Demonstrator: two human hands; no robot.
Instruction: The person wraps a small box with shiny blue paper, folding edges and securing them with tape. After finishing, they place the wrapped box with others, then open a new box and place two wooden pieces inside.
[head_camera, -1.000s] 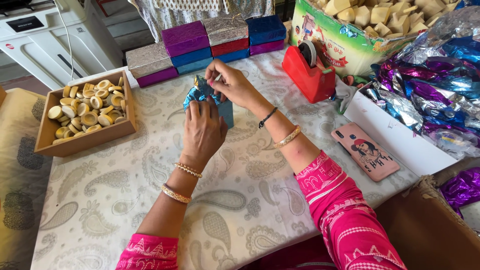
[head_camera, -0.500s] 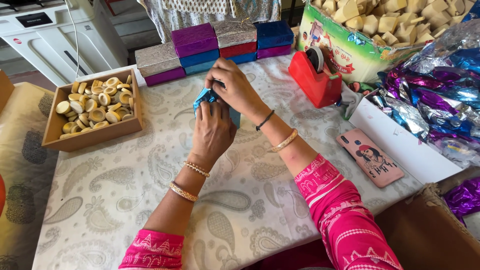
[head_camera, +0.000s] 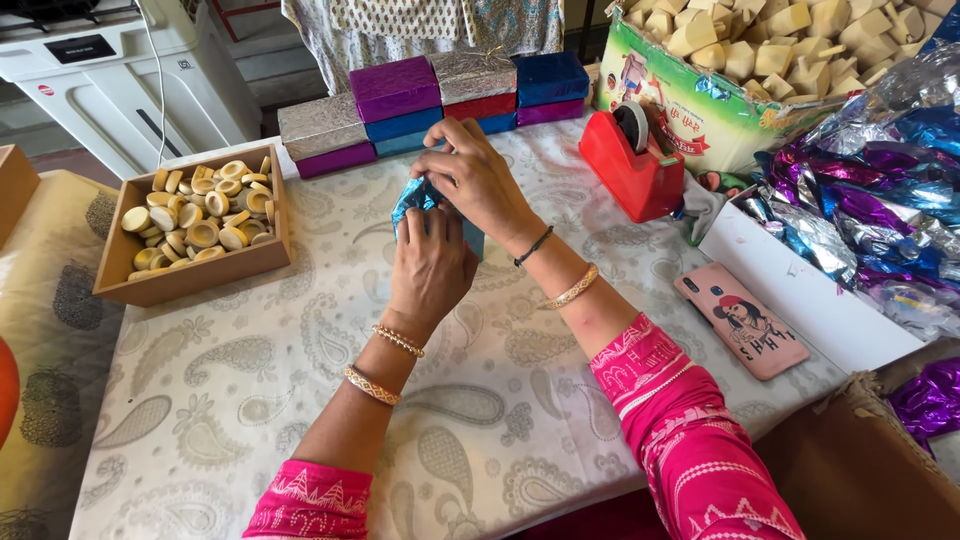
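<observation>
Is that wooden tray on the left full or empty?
Full: the wooden tray is heaped with round pale pieces up to its rim.

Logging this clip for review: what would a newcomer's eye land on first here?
Mid-table, the left hand and right hand press shiny blue foil around a small box. Behind them stands a row of foil-wrapped boxes in purple, silver, blue and red. A red tape dispenser sits to the right, and a wooden tray of round pieces to the left.

blue foil wrap (head_camera: 412, 196), red tape dispenser (head_camera: 630, 168), grey paisley tablecloth (head_camera: 250, 390), pink phone (head_camera: 741, 319)
</observation>
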